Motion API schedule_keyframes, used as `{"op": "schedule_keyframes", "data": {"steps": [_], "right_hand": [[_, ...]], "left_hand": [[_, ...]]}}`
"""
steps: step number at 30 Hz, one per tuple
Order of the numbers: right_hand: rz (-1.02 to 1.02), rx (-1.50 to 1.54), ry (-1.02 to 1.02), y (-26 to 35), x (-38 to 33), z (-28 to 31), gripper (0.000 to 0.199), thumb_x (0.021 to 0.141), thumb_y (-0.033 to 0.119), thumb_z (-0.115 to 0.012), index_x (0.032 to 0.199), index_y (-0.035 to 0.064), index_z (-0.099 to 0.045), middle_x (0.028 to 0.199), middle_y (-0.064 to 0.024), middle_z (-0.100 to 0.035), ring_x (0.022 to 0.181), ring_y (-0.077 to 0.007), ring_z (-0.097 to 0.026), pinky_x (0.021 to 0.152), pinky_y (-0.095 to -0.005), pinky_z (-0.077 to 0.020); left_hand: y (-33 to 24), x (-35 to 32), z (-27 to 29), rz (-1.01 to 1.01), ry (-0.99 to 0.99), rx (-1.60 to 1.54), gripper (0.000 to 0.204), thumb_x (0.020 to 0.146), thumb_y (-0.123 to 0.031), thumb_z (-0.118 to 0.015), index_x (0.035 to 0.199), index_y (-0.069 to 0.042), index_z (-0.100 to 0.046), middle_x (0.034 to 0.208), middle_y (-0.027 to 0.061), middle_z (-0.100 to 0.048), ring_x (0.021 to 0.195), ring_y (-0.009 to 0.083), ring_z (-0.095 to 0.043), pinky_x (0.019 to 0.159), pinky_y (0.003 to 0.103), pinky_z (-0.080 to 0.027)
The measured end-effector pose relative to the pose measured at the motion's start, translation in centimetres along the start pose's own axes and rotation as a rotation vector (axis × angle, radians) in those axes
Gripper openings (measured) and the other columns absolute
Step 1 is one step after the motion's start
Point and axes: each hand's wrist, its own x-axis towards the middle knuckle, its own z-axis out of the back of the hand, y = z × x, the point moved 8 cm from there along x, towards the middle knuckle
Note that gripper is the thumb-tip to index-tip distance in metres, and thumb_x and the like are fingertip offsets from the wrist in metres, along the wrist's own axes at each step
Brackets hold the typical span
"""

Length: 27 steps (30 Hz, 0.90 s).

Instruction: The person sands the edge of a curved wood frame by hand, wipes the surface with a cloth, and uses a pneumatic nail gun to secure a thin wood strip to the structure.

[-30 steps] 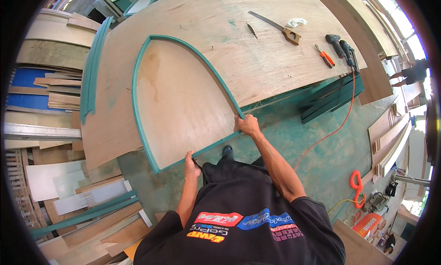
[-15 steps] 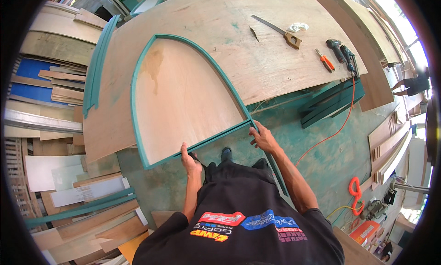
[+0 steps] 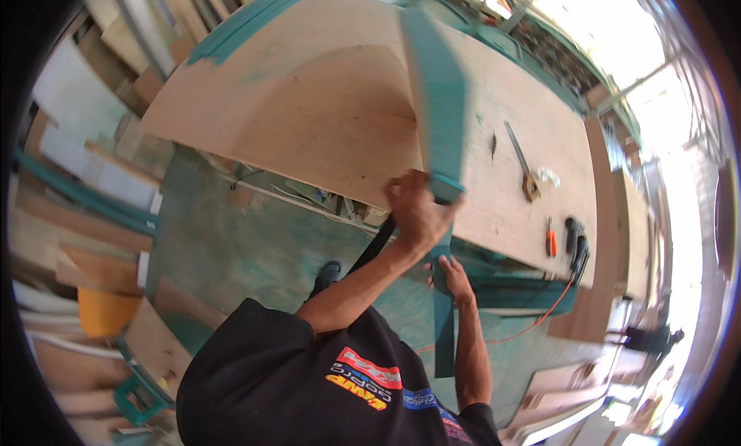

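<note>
A teal-framed arched wooden panel (image 3: 444,114) stands tilted up on edge over the plywood worktop and shows mostly its teal side, smeared by motion. My left hand (image 3: 421,214) is closed on the panel's near bottom end, its arm crossing in front of my body. Lower and to the right, my right hand (image 3: 454,280) is closed around a narrow teal strip (image 3: 444,345) that hangs down below the panel. How the strip joins the panel is hidden behind my hands.
On the plywood worktop (image 3: 324,114) lie a handsaw (image 3: 521,164), orange-handled pliers (image 3: 550,237) and two power tools (image 3: 576,249) with a red cord. Teal boards (image 3: 255,17) lie at the far left edge. Wood offcuts are piled at left; a person (image 3: 652,338) stands far right.
The arched panel has swung from lying flat on the worktop to standing on edge, farther right. My left hand has moved right and up; my right hand has dropped lower along the strip.
</note>
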Motion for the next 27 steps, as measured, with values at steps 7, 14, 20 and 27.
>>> {"op": "schedule_keyframes", "data": {"steps": [7, 14, 20, 27], "right_hand": [[0.049, -0.041, 0.062, -2.0, 0.6, -0.7, 0.039, 0.105, 0.023, -0.042, 0.131, 0.0008, -0.06, 0.103, -0.011, -0.069, 0.084, -0.0203, -0.064, 0.079, -0.0312, -0.0499], [0.08, 0.015, -0.135, -6.0, 2.2, 0.5, 0.039, 0.105, 0.026, -0.046, 0.129, -0.0007, -0.06, 0.112, -0.0129, -0.068, 0.104, -0.0236, -0.064, 0.093, -0.0348, -0.0489], [0.068, 0.011, -0.08, -9.6, 4.1, 1.7, 0.052, 0.105, 0.033, -0.051, 0.146, -0.0003, -0.051, 0.145, -0.0104, -0.055, 0.133, -0.0241, -0.051, 0.111, -0.0353, -0.04], [0.053, 0.11, -0.077, -10.3, 3.9, 1.3, 0.053, 0.104, 0.034, -0.055, 0.144, 0.0005, -0.053, 0.142, -0.0103, -0.057, 0.129, -0.0233, -0.054, 0.108, -0.0362, -0.0427]], "left_hand": [[-3.0, -1.9, -4.8, -0.048, 0.084, -0.21, 0.058, 0.058, -0.032, -0.09, 0.098, -0.003, -0.06, 0.096, 0.0117, -0.056, 0.088, 0.0288, -0.061, 0.066, 0.041, -0.055], [-3.7, -2.7, -5.1, -0.103, 0.152, -0.261, 0.054, 0.062, -0.027, -0.089, 0.099, -0.003, -0.059, 0.096, 0.0109, -0.055, 0.088, 0.0286, -0.061, 0.067, 0.039, -0.055], [-3.3, -3.6, -5.6, -0.108, 0.185, -0.253, 0.056, 0.062, -0.027, -0.09, 0.101, -0.004, -0.058, 0.096, 0.0106, -0.055, 0.088, 0.0283, -0.061, 0.068, 0.039, -0.055], [-3.4, -4.3, -6.3, -0.119, 0.244, -0.245, 0.064, 0.056, -0.027, -0.093, 0.105, -0.004, -0.057, 0.098, 0.0104, -0.054, 0.09, 0.0288, -0.06, 0.069, 0.039, -0.054]]}}
